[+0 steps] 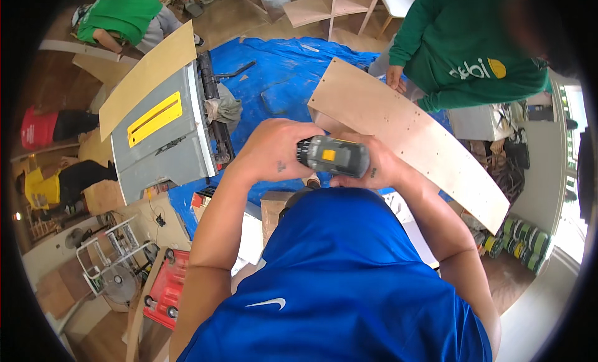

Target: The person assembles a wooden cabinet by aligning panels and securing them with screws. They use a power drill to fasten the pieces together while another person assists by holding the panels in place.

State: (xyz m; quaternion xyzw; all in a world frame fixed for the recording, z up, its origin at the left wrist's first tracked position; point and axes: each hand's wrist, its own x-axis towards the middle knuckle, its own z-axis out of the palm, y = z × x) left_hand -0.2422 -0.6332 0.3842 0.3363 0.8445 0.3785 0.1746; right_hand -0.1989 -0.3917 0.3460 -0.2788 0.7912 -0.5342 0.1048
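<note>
A grey and black cordless drill (333,155) with a yellow patch is held level in front of my body, its black chuck pointing left. Under the drill's body, my right hand (383,164) is wrapped round the grip. At the chuck end my left hand (274,149) is closed, its fingers curled out of sight around the front of the drill. Whether a bit sits in the chuck is hidden by that hand. Just beyond my right hand stands a long pale plywood panel (405,131) with several small holes along it.
A co-worker in a green top (473,44) rests a hand on the panel's far edge. A table saw (165,138) with a yellow insert stands to my left. Blue tarp (268,69) covers the floor. A red dolly (168,290) lies at the lower left, and other people work further left.
</note>
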